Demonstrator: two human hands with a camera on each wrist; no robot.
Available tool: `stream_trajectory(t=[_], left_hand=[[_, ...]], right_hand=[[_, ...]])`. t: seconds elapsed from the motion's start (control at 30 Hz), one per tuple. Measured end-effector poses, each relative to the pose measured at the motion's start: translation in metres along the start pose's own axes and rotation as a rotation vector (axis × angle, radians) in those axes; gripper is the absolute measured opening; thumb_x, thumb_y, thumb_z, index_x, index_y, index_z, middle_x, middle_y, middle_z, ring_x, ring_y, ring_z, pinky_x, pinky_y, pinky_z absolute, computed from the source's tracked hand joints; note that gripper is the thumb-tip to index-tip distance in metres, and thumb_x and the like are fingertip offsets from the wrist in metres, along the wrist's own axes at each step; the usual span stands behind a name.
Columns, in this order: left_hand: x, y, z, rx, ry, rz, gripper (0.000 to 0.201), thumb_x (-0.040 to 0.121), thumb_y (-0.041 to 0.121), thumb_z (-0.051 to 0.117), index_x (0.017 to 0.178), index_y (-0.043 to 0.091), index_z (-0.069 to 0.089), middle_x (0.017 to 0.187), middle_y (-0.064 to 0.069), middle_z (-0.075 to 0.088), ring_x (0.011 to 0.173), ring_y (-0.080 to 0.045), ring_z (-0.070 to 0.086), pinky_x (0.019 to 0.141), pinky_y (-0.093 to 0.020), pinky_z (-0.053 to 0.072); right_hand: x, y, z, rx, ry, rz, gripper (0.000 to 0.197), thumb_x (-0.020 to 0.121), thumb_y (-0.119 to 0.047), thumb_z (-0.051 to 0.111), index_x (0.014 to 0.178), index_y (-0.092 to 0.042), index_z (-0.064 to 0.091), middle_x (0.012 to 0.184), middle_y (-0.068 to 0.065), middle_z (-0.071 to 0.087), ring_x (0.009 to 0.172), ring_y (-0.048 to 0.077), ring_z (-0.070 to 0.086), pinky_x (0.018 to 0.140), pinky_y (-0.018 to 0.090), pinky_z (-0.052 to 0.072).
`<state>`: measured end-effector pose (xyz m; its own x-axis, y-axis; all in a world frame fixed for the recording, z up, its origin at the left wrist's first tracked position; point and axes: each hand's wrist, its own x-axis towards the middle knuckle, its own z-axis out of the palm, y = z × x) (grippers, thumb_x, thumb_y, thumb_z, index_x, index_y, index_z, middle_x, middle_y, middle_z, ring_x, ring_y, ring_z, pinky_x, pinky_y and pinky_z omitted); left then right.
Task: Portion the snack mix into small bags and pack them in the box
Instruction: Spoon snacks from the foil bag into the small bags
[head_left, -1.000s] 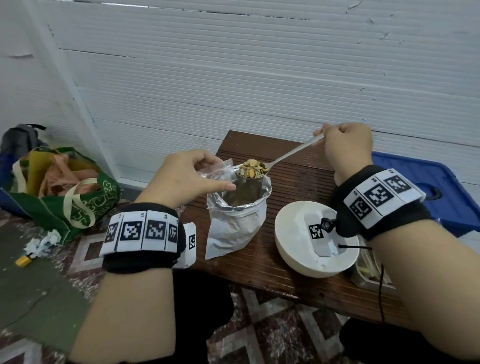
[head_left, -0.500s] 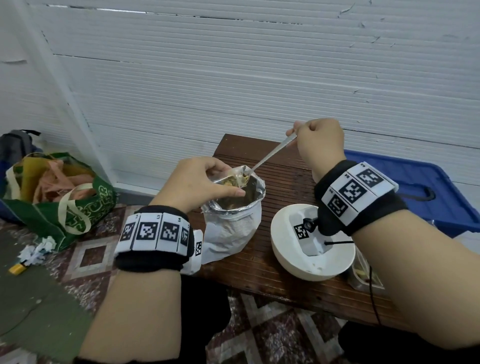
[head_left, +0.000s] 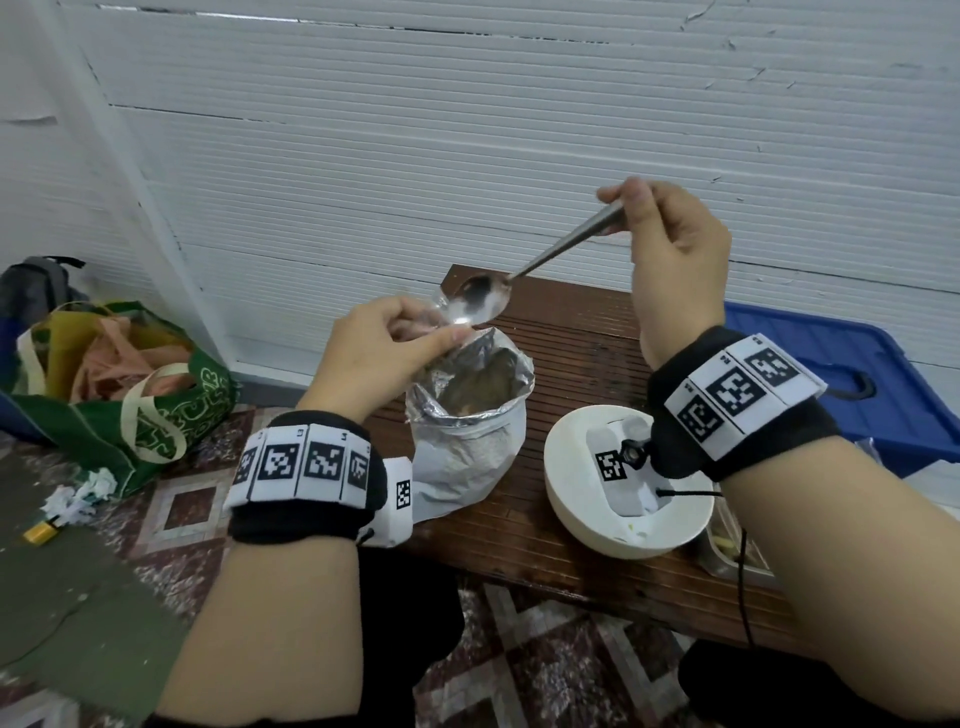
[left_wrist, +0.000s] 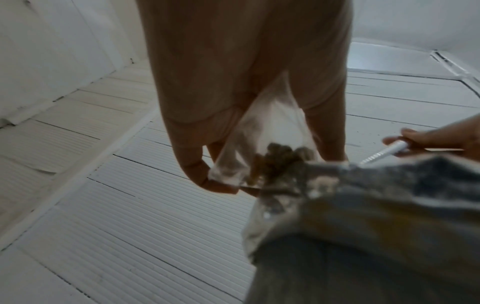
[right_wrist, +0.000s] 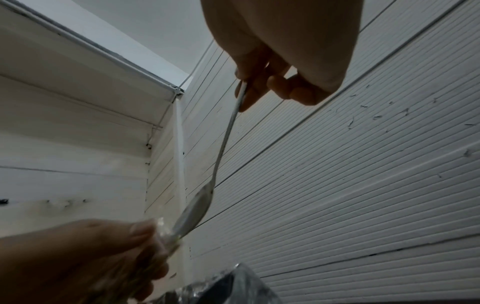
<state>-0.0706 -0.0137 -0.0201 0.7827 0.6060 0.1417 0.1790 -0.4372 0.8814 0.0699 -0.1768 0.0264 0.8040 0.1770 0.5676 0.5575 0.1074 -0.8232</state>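
Observation:
My left hand (head_left: 387, 343) pinches the mouth of a small clear plastic bag (left_wrist: 249, 148) that holds a little brown snack mix. It hangs just above the rolled-down rim of the big foil snack bag (head_left: 467, 415) standing on the brown table (head_left: 571, 332). My right hand (head_left: 670, 249) grips the handle of a metal spoon (head_left: 480, 301), raised above the table. The spoon tilts down to the left, its bowl empty and its tip at the small bag's mouth (right_wrist: 166, 232).
A white bowl (head_left: 571, 499) sits on the table right of the foil bag, under my right wrist. A blue plastic bin (head_left: 831, 364) stands at the right behind the table. A green tote bag (head_left: 171, 410) and crumpled paper lie on the floor at left. A white panelled wall is close behind.
The spoon was full of snack mix over the foil bag a second ago; it tipped toward my left hand and is now empty. My right hand rose higher.

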Motion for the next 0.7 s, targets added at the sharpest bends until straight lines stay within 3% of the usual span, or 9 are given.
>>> stream_trajectory(t=[0.1, 0.17, 0.23, 0.33, 0.4, 0.47, 0.5, 0.6, 0.7], left_hand=[[-0.003, -0.001, -0.006, -0.01, -0.01, -0.006, 0.022, 0.073, 0.044, 0.077, 0.084, 0.029, 0.066, 0.088, 0.003, 0.07, 0.075, 0.005, 0.06, 0.061, -0.013, 0.046], [-0.004, -0.002, -0.007, -0.016, -0.032, -0.003, 0.023, 0.072, 0.044, 0.077, 0.084, 0.028, 0.066, 0.088, 0.004, 0.071, 0.07, 0.009, 0.061, 0.058, -0.007, 0.044], [-0.004, -0.002, -0.007, -0.024, -0.049, -0.001, 0.026, 0.071, 0.044, 0.077, 0.087, 0.025, 0.068, 0.086, 0.007, 0.071, 0.07, 0.013, 0.061, 0.056, -0.001, 0.041], [-0.004, -0.003, -0.006, -0.018, -0.057, -0.013, 0.03, 0.07, 0.045, 0.078, 0.09, 0.025, 0.069, 0.087, 0.011, 0.072, 0.08, 0.006, 0.064, 0.064, -0.009, 0.044], [-0.004, -0.003, -0.005, -0.018, -0.061, -0.02, 0.029, 0.07, 0.045, 0.078, 0.089, 0.026, 0.069, 0.087, 0.011, 0.071, 0.084, 0.003, 0.065, 0.069, -0.015, 0.045], [-0.003, -0.003, -0.005, -0.018, -0.066, -0.02, 0.027, 0.07, 0.044, 0.079, 0.088, 0.028, 0.068, 0.088, 0.011, 0.071, 0.085, 0.002, 0.065, 0.069, -0.015, 0.046], [-0.003, -0.003, -0.005, -0.017, -0.067, -0.021, 0.026, 0.07, 0.045, 0.079, 0.087, 0.028, 0.067, 0.088, 0.011, 0.071, 0.086, 0.002, 0.065, 0.069, -0.015, 0.046], [-0.003, -0.005, -0.005, -0.012, -0.063, -0.028, 0.027, 0.069, 0.047, 0.079, 0.086, 0.028, 0.069, 0.092, 0.01, 0.071, 0.093, -0.004, 0.065, 0.081, -0.024, 0.051], [-0.003, -0.005, -0.005, -0.009, -0.064, -0.032, 0.029, 0.068, 0.05, 0.079, 0.085, 0.029, 0.07, 0.092, 0.01, 0.072, 0.096, -0.006, 0.066, 0.089, -0.031, 0.052]], right_hand=[[0.0, 0.007, -0.006, -0.052, 0.114, 0.056, 0.024, 0.098, -0.02, 0.049, 0.082, -0.018, 0.068, 0.077, -0.009, 0.067, 0.071, 0.003, 0.063, 0.075, 0.014, 0.047], [-0.006, 0.012, -0.007, -0.152, 0.082, 0.09, 0.025, 0.098, -0.024, 0.05, 0.081, -0.02, 0.068, 0.076, -0.006, 0.067, 0.074, 0.007, 0.062, 0.073, 0.017, 0.047], [-0.016, 0.018, -0.003, -0.253, -0.044, 0.097, 0.023, 0.098, -0.026, 0.051, 0.084, -0.022, 0.069, 0.075, -0.007, 0.065, 0.068, 0.004, 0.058, 0.064, 0.016, 0.044], [-0.039, 0.021, 0.01, -0.376, -0.331, -0.02, 0.02, 0.096, -0.024, 0.054, 0.093, -0.019, 0.073, 0.071, -0.013, 0.064, 0.048, -0.004, 0.048, 0.052, 0.005, 0.036], [-0.052, 0.028, 0.017, -0.501, -0.49, -0.216, 0.021, 0.095, -0.024, 0.056, 0.088, -0.017, 0.075, 0.064, -0.009, 0.066, 0.048, -0.001, 0.045, 0.064, 0.008, 0.042], [-0.062, 0.041, 0.022, -0.631, -0.589, -0.344, 0.023, 0.091, -0.028, 0.056, 0.081, -0.018, 0.075, 0.055, -0.005, 0.062, 0.053, 0.012, 0.044, 0.068, 0.034, 0.049], [-0.067, 0.046, 0.023, -0.676, -0.61, -0.367, 0.025, 0.089, -0.03, 0.056, 0.079, -0.018, 0.075, 0.053, -0.004, 0.059, 0.056, 0.019, 0.045, 0.067, 0.038, 0.048], [-0.072, 0.05, 0.023, -0.712, -0.635, -0.336, 0.025, 0.088, -0.031, 0.057, 0.08, -0.016, 0.076, 0.056, 0.002, 0.059, 0.067, 0.028, 0.05, 0.07, 0.04, 0.044], [-0.07, 0.047, 0.023, -0.66, -0.691, -0.193, 0.023, 0.093, -0.027, 0.058, 0.085, -0.015, 0.076, 0.065, 0.004, 0.067, 0.074, 0.026, 0.057, 0.079, 0.039, 0.044]])
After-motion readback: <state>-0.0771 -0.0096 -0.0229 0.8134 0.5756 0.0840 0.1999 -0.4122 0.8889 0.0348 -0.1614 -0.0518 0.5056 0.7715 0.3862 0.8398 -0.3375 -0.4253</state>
